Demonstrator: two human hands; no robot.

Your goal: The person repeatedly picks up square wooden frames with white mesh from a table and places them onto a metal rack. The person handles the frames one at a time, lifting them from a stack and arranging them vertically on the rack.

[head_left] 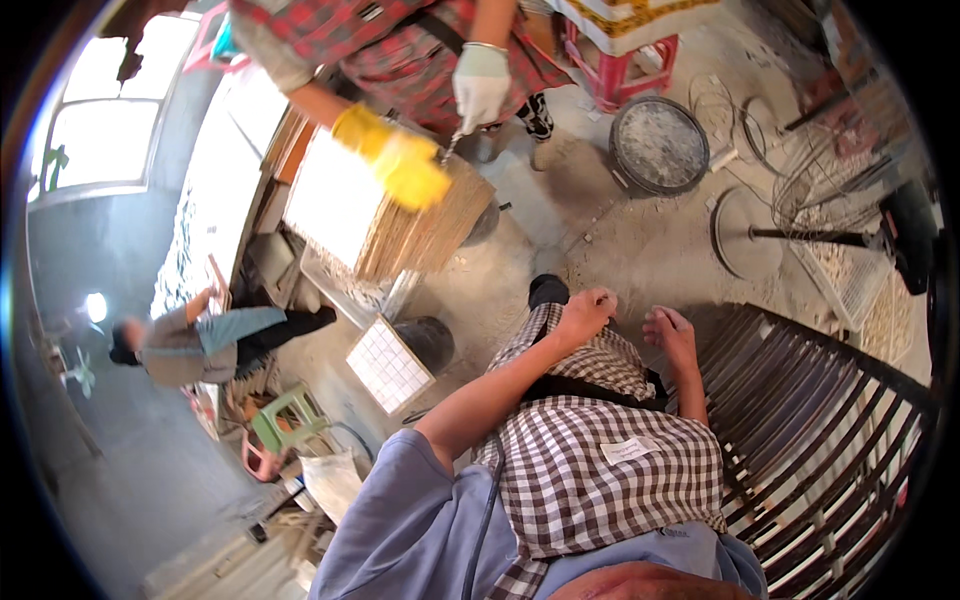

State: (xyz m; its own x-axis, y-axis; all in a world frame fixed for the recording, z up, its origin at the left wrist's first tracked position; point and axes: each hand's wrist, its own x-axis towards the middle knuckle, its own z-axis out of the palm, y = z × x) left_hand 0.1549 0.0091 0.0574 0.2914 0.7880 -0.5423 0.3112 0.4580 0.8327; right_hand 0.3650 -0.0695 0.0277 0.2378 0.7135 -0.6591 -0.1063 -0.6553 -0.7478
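My left hand is held in front of my brown-and-white checked apron, its fingers curled in toward the thumb. No object shows in it. A little to its right is my right hand, with loosely bent fingers slightly apart and nothing visible between them. The hands do not touch each other. Right of my right hand stands a dark slatted rack. Across from me, a co-worker in a red checked apron rests a yellow-gloved hand at a tall stack of boards. Their white-gloved hand holds a thin metal tool.
A round black tub with grey contents stands on the floor ahead. A round-based stand and wire coils lie at far right. To the left are a white gridded panel, a dark bucket, a green stool and another person.
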